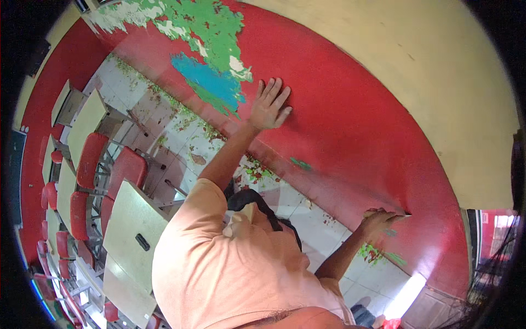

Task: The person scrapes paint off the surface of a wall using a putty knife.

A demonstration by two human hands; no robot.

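Note:
My left hand (269, 104) lies flat on the red wall (339, 115) with its fingers spread, just right of a patch where the red paint is gone. That patch shows green paint (211, 33), blue paint (205, 82) and pale bits. Lower on the wall and to the right, my right hand (381, 220) is closed round a thin-bladed scraper (406, 214). Only the scraper's tip shows, against the red paint; the fingers hide the rest. A small green spot (301, 163) marks the wall between my hands.
Paint flakes (257, 170) litter the white tile floor (293, 205) along the wall's foot. To my left stand pale-topped desks (129, 219) and red chairs (129, 170); a small black object (142, 242) lies on the nearest desk. Cream paint (438, 71) covers the upper wall.

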